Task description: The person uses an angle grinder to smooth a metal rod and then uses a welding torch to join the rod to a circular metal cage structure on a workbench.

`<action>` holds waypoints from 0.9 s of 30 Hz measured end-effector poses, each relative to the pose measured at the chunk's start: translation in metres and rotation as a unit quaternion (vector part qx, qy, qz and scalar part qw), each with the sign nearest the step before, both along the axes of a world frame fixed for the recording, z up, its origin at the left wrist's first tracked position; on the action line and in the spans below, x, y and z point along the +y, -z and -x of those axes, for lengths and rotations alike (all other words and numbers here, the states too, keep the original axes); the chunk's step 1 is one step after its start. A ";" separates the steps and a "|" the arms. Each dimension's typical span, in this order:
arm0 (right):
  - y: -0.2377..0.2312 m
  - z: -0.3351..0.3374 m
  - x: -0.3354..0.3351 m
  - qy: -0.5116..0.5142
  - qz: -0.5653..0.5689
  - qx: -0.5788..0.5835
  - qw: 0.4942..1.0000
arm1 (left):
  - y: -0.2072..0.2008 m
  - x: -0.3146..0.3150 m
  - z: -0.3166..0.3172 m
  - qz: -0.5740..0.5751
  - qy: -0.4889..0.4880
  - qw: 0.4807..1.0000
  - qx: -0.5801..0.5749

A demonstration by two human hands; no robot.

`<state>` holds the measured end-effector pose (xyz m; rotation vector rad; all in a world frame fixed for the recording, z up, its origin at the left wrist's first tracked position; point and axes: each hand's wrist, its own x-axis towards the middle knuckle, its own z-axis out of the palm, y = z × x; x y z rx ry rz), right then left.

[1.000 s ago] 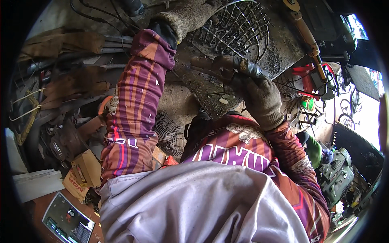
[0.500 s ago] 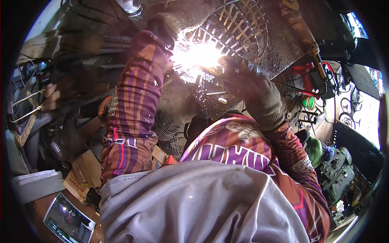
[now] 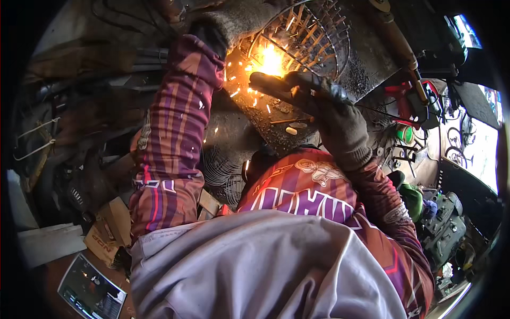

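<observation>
My right hand (image 3: 332,101), in a grey and black work glove, is closed around a dark welding electrode holder (image 3: 270,83). The holder's front end lies just below an orange glow with flying sparks (image 3: 271,59). This glow sits at the near left side of a round wire basket (image 3: 317,43) with metal slats and curved rods. My left hand (image 3: 239,22), in a grey glove, reaches across to the basket's left rim at the top of the view. Its fingers are hidden, so I cannot tell whether they grip the rim.
Beneath the basket is a dark metal work surface (image 3: 366,77), strewn with grit and a small pale piece (image 3: 291,131). An angle grinder (image 3: 398,42) lies at the far right. Coiled wire (image 3: 220,170) rests below, cardboard boxes (image 3: 109,228) stand lower left, and a green machine (image 3: 443,228) is at right.
The blinding white arc has dropped to a smaller orange glow with scattered sparks. The surroundings are darker, and the electrode holder and left glove now show more clearly.
</observation>
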<state>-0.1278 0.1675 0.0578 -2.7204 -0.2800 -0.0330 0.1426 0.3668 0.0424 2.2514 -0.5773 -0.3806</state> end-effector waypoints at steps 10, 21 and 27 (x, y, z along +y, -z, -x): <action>-0.007 0.002 -0.003 -0.065 -0.072 0.006 0.995 | -0.005 -0.002 0.000 -0.033 0.002 0.999 0.020; 0.006 0.005 -0.009 -0.046 -0.029 -0.023 0.998 | -0.006 -0.001 0.006 0.015 -0.003 1.000 -0.009; 0.004 0.002 -0.007 -0.056 -0.057 -0.072 0.994 | 0.000 -0.003 -0.002 -0.039 0.003 0.999 0.023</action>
